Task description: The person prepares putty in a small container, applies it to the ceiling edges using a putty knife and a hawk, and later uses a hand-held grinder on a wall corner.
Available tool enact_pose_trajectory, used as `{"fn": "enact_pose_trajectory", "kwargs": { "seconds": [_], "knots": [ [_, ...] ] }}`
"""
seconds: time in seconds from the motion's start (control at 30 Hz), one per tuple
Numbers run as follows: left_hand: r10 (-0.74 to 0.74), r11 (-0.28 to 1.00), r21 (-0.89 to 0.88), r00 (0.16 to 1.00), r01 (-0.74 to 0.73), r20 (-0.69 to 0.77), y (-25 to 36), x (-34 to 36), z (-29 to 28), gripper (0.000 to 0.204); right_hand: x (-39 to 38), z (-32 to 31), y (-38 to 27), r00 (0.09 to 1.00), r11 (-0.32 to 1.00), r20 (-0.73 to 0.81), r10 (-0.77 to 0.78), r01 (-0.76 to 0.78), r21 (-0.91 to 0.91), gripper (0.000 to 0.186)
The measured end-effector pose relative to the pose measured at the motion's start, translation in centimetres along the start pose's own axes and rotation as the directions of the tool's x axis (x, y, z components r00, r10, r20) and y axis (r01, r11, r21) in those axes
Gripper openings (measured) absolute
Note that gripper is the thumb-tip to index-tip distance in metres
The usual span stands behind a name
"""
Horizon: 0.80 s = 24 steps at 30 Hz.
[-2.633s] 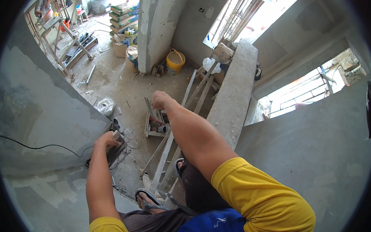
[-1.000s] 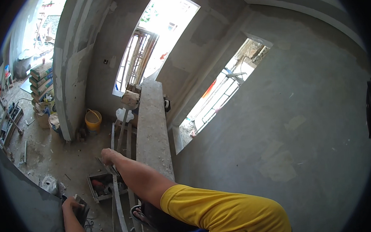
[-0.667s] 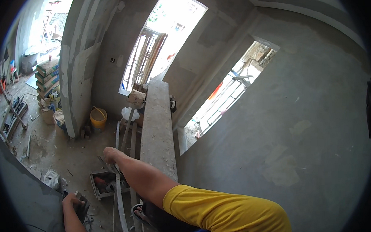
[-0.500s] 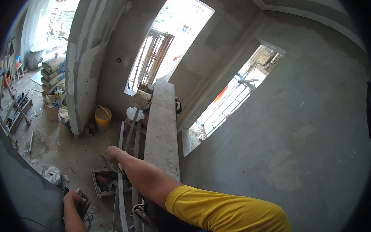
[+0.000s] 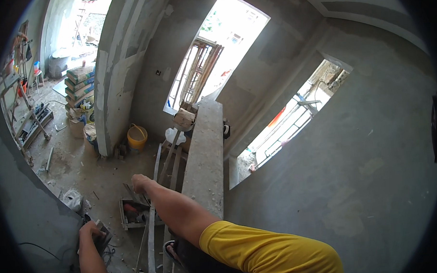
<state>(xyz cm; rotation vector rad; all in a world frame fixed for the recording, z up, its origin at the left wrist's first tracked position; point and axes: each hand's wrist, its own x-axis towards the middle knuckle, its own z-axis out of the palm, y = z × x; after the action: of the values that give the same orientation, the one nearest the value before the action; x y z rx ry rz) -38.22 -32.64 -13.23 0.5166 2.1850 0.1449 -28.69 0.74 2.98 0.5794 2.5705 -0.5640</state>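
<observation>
My left hand (image 5: 90,230) is at the lower left, close to the grey wall, with its fingers closed round a dark flat board (image 5: 102,239) smeared with grey. My right arm, in a yellow sleeve, stretches left across a plank (image 5: 203,154). The right hand (image 5: 142,183) at its end is closed. A thin grey edge shows under that hand, but the fingers hide most of what they hold. Below the right hand, a shallow box (image 5: 125,225) with a reddish item inside sits on the floor.
Metal scaffold rails (image 5: 151,244) run beside the plank, and a sandalled foot (image 5: 172,252) shows under my arm. Farther off stand a yellow bucket (image 5: 137,138), stacked bags (image 5: 80,88) and a wall pillar (image 5: 118,77). A white plastic bag (image 5: 72,200) lies by the left wall.
The view has swung a little left, so the room sits farther right in the picture. Both hands stay closed and hold nearly the same positions.
</observation>
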Motion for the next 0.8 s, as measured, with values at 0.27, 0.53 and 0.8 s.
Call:
{"fn": "enact_pose_trajectory", "kwargs": {
  "seconds": [0.27,0.53,0.8],
  "knots": [
    [-0.039,0.999,0.035,0.998,0.038,0.039,-1.6,-0.2,0.6,0.065,0.2,0.5,-1.0,0.999,1.0,0.034,-0.011,0.01,0.021,0.029],
    [-0.049,0.997,0.06,0.998,0.046,0.051,-0.8,-1.0,0.1,0.063,0.6,0.5,-0.2,0.999,0.999,0.007,-0.034,0.034,0.004,0.029],
    [-0.045,0.999,0.015,0.998,0.045,0.031,-0.6,-1.0,0.1,0.066,0.3,-0.4,-0.4,0.998,0.999,0.039,-0.04,0.04,-0.005,0.03]
  ]
}}
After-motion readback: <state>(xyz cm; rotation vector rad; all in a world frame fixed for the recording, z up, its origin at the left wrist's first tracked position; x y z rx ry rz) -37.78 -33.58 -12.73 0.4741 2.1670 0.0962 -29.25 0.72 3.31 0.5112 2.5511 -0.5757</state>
